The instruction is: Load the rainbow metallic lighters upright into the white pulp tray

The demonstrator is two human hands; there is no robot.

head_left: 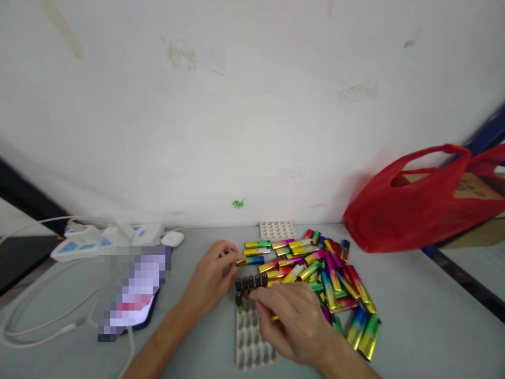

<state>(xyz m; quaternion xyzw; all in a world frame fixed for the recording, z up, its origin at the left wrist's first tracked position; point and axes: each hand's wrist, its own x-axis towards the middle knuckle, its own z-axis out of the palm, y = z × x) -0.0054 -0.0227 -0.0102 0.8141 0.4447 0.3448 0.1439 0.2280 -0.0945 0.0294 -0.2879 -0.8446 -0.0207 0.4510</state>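
Note:
A pale tray with rows of slots (248, 350) lies on the grey table, and several black-topped pieces (251, 280) stand in its far rows. My right hand (294, 318) is over the tray's right side, its thumb and index finger pinched at the second row; what they hold is too small to name. Just left of the tray, my left hand (215, 273) has its fingertips closed on the end of a blue and gold metallic tube (254, 260). A pile of shiny multicoloured tubes (311, 263) spreads to the right, partly hidden by my right hand.
A second pale tray (276, 230) lies by the wall. At the left are a phone (138, 295), white cables (39, 334), a power strip (148, 233) and a white plug-like object (172, 239). A red bag (402, 210) with a cardboard box stands at the right.

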